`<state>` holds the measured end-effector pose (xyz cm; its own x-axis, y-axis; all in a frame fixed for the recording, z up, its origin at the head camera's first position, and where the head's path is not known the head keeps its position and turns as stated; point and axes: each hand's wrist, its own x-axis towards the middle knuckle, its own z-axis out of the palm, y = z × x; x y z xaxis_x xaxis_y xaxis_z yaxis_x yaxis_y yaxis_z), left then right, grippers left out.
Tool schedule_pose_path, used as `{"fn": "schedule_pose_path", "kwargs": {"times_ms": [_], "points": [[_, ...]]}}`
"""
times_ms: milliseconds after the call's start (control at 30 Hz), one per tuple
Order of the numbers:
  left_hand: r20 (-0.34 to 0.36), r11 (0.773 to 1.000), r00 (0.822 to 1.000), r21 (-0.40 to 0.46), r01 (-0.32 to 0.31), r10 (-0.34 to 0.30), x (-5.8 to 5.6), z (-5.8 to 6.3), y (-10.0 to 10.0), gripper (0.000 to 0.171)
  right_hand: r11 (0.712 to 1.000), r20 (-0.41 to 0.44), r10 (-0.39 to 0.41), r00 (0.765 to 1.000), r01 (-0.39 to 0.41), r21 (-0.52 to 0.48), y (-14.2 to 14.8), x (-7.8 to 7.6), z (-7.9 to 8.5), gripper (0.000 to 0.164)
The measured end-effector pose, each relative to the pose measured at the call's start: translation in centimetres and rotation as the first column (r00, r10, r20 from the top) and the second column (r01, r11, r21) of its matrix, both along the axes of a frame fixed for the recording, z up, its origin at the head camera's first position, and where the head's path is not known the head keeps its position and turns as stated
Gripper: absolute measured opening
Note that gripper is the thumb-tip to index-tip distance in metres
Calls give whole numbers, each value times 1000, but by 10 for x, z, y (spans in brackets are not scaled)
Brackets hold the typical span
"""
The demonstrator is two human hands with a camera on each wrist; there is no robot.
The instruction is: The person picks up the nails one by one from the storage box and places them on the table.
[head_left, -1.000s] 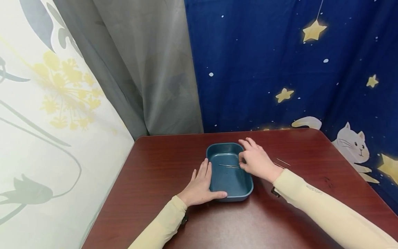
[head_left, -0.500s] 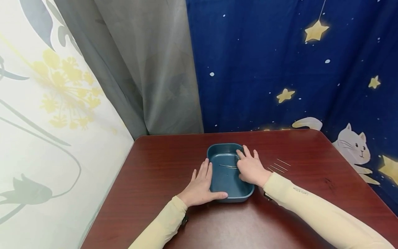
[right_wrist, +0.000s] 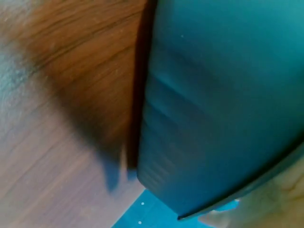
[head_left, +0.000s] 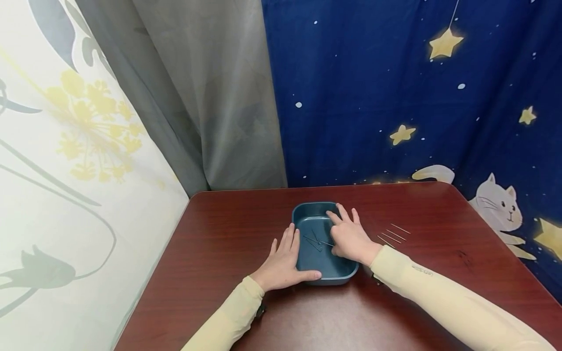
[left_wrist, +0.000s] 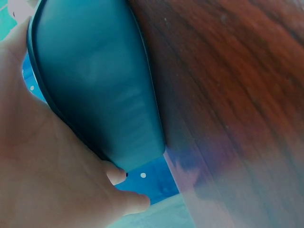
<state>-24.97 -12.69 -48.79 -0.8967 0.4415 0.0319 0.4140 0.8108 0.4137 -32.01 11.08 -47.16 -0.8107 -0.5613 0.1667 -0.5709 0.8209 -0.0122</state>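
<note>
A deep teal rectangular tray (head_left: 322,282) sits on the table. My left hand (head_left: 281,265) rests along its near left corner, fingers straight against the left side and thumb on the front rim. In the left wrist view that hand (left_wrist: 52,166) lies along the rim. My right hand (head_left: 350,240) reaches over the right rim into the tray, its thumb and forefinger low and the other fingers spread. A thin metal needle (head_left: 327,243) sticks out leftward from its pinching fingertips. Several more needles (head_left: 312,243) lie crossed on the tray floor. The right wrist view shows mainly the tray's outer wall (right_wrist: 199,118).
Several needles (head_left: 392,236) lie in a slanted row on the reddish-brown table (head_left: 246,219), right of the tray. Behind the table hang a grey curtain (head_left: 228,97) and a blue star-patterned curtain (head_left: 351,97).
The right hand has moved left and down into the tray. Needles that stuck out together from its fingers now lie scattered on the tray floor. The left hand stays put.
</note>
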Motion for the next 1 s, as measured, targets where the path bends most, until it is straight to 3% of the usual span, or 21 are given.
{"fn": "schedule_pose_path", "kwargs": {"times_ms": [300,667,1000], "points": [[-3,1000,1000,-8,-10,10,1,0,0,129,992,-81,70,994,-78,-95,11,4,15,27],[-2,1000,1000,-7,-16,16,-1,-2,0,131,988,-172,69,983,-92,-125,36,9,28,23],[7,1000,1000,-6,-9,9,-1,-2,-1,132,987,-185,38,982,-66,-148,56,13,36,27]]}}
